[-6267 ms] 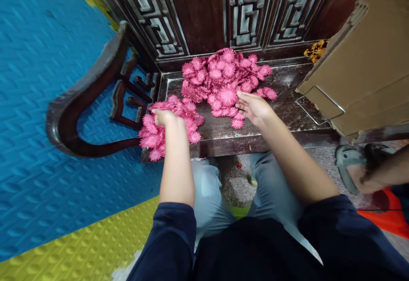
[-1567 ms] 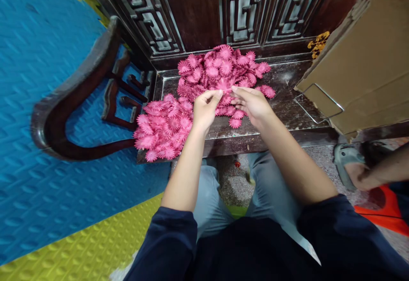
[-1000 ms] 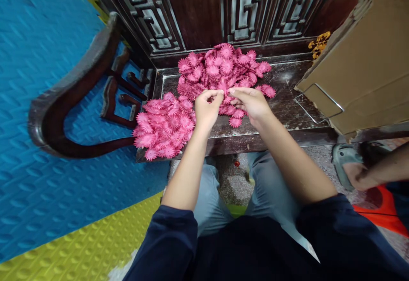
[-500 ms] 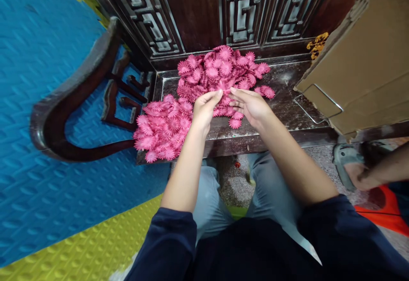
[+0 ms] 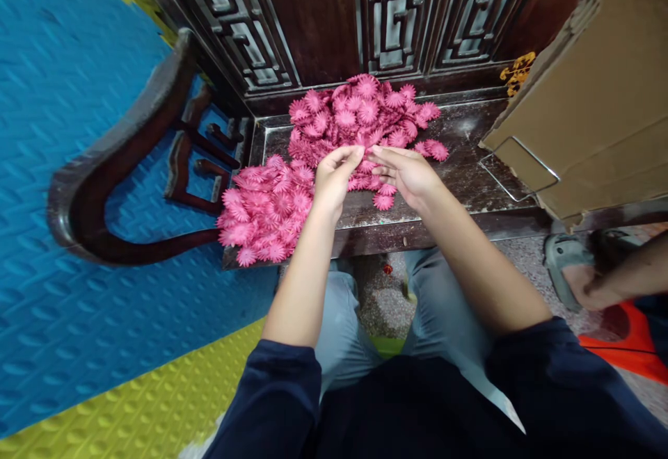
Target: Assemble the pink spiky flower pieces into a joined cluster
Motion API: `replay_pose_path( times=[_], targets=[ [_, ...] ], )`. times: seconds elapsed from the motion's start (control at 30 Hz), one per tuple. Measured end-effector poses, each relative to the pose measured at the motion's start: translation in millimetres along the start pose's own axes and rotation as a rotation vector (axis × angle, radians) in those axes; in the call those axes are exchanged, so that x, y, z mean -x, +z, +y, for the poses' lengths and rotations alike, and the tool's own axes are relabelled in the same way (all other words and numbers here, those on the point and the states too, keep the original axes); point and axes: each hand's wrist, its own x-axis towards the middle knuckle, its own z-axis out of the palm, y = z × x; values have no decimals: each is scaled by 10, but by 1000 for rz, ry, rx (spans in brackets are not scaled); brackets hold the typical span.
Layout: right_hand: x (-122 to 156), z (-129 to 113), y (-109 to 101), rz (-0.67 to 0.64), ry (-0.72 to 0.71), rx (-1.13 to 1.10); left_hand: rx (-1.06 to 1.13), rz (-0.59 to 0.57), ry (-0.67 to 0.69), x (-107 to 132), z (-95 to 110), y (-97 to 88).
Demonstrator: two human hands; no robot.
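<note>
The flower heads (image 5: 360, 115) are all one bright pink, each petal ring finely ribbed, and the nearer heap (image 5: 266, 205) is the same pink. Under them the desk (image 5: 464, 167) is very dark brown wood, scuffed pale grey in patches. Its carved back (image 5: 396, 14) is the same dark brown, with a dusty grey geometric fretwork. The foam mat (image 5: 62, 132) is vivid blue with an embossed ridge pattern, and the mat beside it (image 5: 136, 403) is yellow and studded. The cardboard box (image 5: 600, 111) is plain tan. The sleeves (image 5: 282, 403) are navy, the trousers (image 5: 339, 327) pale grey-blue, and the floor (image 5: 386, 299) speckled grey.
</note>
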Motion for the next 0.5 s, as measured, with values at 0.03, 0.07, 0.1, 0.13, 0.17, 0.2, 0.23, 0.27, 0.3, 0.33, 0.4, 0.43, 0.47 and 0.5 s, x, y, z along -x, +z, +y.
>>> replay_pose_path(
  times=[0.03,0.07,0.1,0.13,0.17,0.2,0.23,0.27,0.3,0.33,0.4,0.43,0.47,0.5],
  targets=[
    [-2,2,6,6,7,-2,-41,28,37,3,-3,0],
    [-7,5,10,15,12,-4,-83,52,80,7,-9,-2],
    [-14,8,12,26,14,-4,-127,74,126,10,-17,-5],
    [-22,13,12,38,13,-3,-173,92,169,13,-25,-8],
    [-31,18,9,49,11,1,-219,103,208,16,-32,-12],
    [-41,24,5,58,7,5,-264,111,242,19,-37,-15],
    [-50,29,0,65,2,11,-304,116,272,23,-37,-16],
    [-58,33,-5,74,-3,16,-337,117,299,28,-34,-15],
    [-65,36,-9,81,-11,21,-357,112,322,34,-27,-11],
    [-68,37,-11,88,-20,25,-365,105,338,40,-18,-6],
    [-69,35,-11,94,-39,28,-349,90,348,51,1,9],
    [-67,33,-9,91,-46,26,-327,84,340,55,8,16],
    [-64,30,-6,85,-52,21,-297,81,323,57,11,22],
    [-60,27,-3,78,-56,16,-260,80,298,57,12,26]
  ],
)
